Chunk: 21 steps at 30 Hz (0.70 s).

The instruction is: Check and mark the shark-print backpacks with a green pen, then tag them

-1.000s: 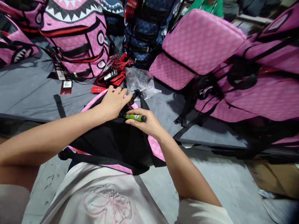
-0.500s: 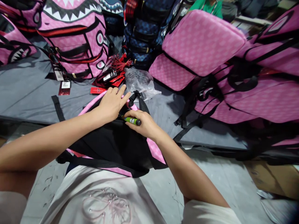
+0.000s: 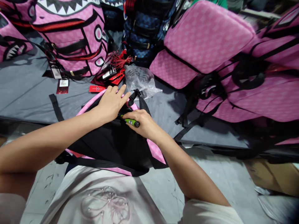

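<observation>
A black backpack with pink trim lies against my body at the table's front edge, its black fabric face up. My left hand rests over its far pink-trimmed edge, fingers stretched out and spread. Just to the right, my right hand grips a green pen-like tool with a rounded black end. The tool's front end points to the left, at the black fabric beside my left fingers; its tip is hidden. A black strap loop stands up from the backpack near both hands.
Beyond the hands lie red tags with red strings and a clear plastic bag on the grey table. A pink shark-face backpack and a dark blue one stand behind. Pink backpacks pile up at right; cardboard lies on the floor.
The view has shifted slightly. The green tool has turned a little in my right hand, and its black end sits slightly lower. My left hand keeps its place on the backpack.
</observation>
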Available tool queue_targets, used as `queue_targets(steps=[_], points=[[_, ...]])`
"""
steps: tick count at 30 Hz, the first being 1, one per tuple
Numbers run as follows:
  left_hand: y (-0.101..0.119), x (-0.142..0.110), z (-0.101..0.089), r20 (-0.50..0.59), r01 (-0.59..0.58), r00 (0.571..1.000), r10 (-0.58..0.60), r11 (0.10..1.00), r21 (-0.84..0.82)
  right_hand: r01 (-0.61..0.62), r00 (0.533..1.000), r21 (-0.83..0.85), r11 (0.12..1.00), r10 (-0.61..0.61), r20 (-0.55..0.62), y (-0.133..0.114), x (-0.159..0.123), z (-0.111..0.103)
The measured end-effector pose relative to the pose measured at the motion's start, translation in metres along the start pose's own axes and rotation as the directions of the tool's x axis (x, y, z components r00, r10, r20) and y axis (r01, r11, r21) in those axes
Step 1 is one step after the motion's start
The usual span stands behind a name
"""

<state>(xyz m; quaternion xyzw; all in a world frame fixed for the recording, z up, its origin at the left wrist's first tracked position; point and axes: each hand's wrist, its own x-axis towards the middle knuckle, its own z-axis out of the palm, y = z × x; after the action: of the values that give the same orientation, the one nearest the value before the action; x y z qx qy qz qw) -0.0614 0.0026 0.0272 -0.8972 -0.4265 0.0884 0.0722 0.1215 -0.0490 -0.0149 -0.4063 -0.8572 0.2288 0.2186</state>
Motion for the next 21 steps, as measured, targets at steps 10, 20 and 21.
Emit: queue_targets(steps=[10,20,21], points=[[0.0,-0.001,-0.005,0.04,-0.031,0.999,0.029,0.998,0.049,0.056,0.998,-0.04,0.998,-0.054,0.034,0.0,0.007,0.003],[-0.003,0.002,0.006,-0.029,-0.034,0.999,0.035,0.999,0.032,-0.046,0.993,-0.237,0.97,0.071,0.095,-0.016,0.008,-0.003],[-0.003,0.002,0.007,-0.031,-0.033,0.999,0.034,0.999,0.033,-0.052,0.993,-0.234,0.971,0.076,0.095,-0.017,0.008,-0.003]])
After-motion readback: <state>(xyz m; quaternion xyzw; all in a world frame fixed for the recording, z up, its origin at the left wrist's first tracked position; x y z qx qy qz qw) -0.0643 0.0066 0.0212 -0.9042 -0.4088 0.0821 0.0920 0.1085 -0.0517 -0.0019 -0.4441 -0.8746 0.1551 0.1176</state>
